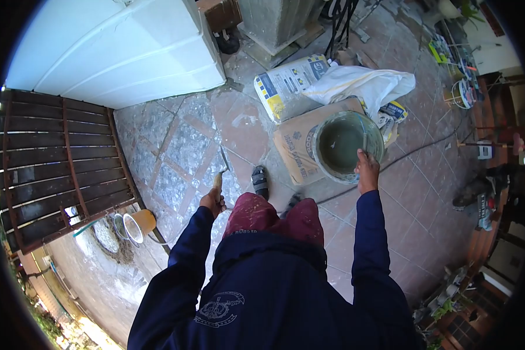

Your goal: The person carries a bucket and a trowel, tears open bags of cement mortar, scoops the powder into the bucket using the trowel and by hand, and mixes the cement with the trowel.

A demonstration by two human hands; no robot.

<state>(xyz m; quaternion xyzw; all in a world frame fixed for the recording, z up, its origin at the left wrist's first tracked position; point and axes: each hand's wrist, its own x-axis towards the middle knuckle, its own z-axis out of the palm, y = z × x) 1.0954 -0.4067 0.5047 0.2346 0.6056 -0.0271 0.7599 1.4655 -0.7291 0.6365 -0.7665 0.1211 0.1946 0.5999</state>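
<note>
Left of centre, the left hand (pixel 214 202) is wrapped around a trowel (pixel 219 179); right of centre, the right hand (pixel 367 171) pinches a bucket (pixel 373 137) at its rim. The step in hand looks like carrying or steadying the bucket, and the next move seems to call for a level hold. Its base is hidden, so contact with the brown bag (pixel 291 153) cannot be told
</note>
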